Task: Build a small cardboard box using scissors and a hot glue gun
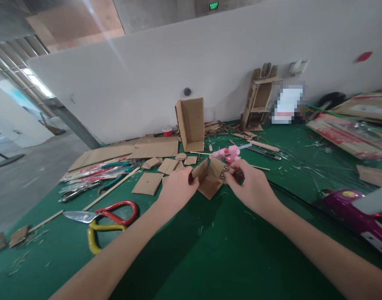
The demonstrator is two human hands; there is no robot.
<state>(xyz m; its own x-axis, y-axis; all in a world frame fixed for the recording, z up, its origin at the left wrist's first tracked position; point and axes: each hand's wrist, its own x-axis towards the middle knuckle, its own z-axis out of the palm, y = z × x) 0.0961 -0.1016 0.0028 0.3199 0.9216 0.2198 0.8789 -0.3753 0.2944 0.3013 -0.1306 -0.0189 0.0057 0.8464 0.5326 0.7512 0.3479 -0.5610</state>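
Observation:
Both my hands hold a small folded cardboard piece (211,177) with black writing on it, just above the green table (209,250). My left hand (177,187) is closed on its left flap. My right hand (252,185) pinches its right side. A pink glue gun (227,154) lies on the table just behind the piece.
Large scissors with red and yellow handles (108,218) lie to the left, with pliers and cutters (94,177) beyond them. Flat cardboard sheets (153,148), an upright cardboard box (191,123) and a cardboard shelf model (258,100) stand near the white wall. A purple tool (353,212) lies at the right.

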